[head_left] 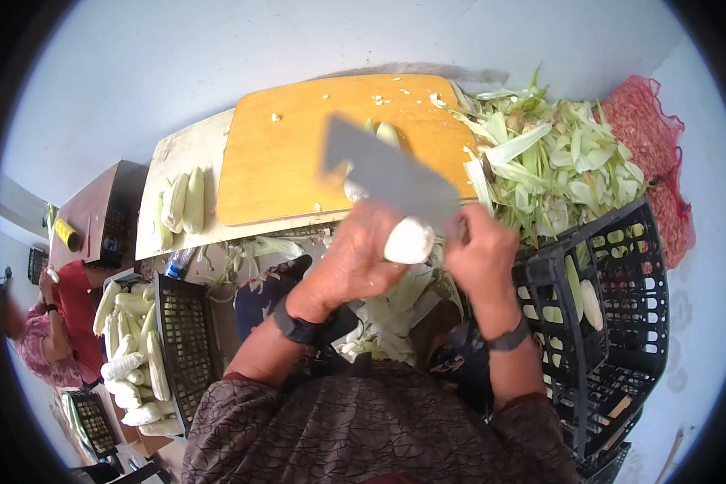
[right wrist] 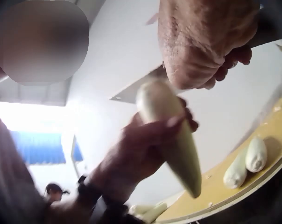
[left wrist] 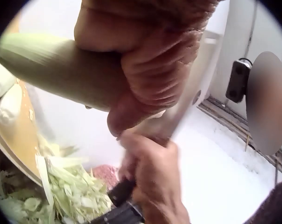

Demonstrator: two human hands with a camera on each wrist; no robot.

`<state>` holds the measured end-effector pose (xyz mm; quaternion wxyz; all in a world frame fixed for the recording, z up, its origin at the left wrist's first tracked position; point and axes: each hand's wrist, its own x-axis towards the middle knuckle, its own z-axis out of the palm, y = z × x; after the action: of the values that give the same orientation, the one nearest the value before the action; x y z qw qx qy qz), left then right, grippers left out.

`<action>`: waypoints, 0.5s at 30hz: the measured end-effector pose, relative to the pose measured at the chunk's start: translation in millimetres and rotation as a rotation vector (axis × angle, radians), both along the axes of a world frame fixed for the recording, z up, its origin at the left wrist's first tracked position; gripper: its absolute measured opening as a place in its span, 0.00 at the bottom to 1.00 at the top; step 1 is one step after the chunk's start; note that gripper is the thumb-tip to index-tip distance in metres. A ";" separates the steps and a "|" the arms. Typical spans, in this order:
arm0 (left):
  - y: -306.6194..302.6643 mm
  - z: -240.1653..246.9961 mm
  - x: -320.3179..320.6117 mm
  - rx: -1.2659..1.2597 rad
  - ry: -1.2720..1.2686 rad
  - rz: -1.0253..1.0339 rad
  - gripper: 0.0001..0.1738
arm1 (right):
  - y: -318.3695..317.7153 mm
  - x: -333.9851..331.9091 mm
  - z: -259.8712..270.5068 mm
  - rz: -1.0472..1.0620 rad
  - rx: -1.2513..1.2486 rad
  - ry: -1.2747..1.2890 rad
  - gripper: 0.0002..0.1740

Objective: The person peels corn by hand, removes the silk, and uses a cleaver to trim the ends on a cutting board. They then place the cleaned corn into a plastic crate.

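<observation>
My left hand grips an ear of corn with its pale cut end facing up towards me. In the left wrist view the green-husked length of that corn sticks out past the fingers. A broad cleaver, blurred in the head view, is in my right hand, fingers curled round its handle. Its blade points away from me, beside the corn and over the board. Both hands are raised off the yellow board, where two more ears of corn lie.
More corn lies left of the board, and stripped husks heap at its right beside a red mesh sack. Black crates stand at both sides, the left one beside piled corn. Another person is at far left.
</observation>
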<state>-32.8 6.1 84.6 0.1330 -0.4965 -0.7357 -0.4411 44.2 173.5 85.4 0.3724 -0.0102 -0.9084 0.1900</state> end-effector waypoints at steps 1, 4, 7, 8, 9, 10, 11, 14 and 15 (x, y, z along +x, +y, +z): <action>3.9 4.3 3.8 0.009 -0.240 -0.084 0.24 | 6.2 -4.5 -4.0 -0.145 -0.070 -0.030 0.10; -1.3 12.7 -2.6 0.044 -0.698 -0.037 0.28 | 3.8 -4.8 2.8 -0.244 -0.442 -0.035 0.10; -7.3 17.6 -14.1 0.186 -0.745 0.030 0.24 | 1.2 -14.0 -2.7 -0.234 -0.571 -0.060 0.10; -8.3 17.0 -16.4 0.330 -0.836 0.027 0.23 | 3.7 -17.2 -7.3 -0.256 -0.586 -0.125 0.11; -10.1 21.3 -15.3 0.399 -0.951 0.000 0.22 | 7.1 -20.9 -16.2 -0.303 -0.660 -0.188 0.14; -10.7 21.4 -17.0 0.407 -0.949 -0.001 0.22 | 11.2 -24.3 -24.9 -0.300 -0.653 -0.187 0.14; -11.5 20.4 -19.9 0.512 -1.007 -0.026 0.24 | 15.2 -27.6 -33.5 -0.334 -0.659 -0.227 0.16; -18.3 14.5 -30.1 0.641 -1.123 -0.068 0.27 | 22.2 -37.8 -47.1 -0.443 -0.656 -0.344 0.20; -19.4 12.7 -33.3 0.752 -1.180 -0.077 0.27 | 25.1 -41.3 -51.1 -0.522 -0.646 -0.418 0.21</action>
<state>-66.1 -13.3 97.3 -0.1415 -0.1199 -0.4643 -0.8660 2.9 198.6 34.4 0.1946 -0.3921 -0.8252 0.3570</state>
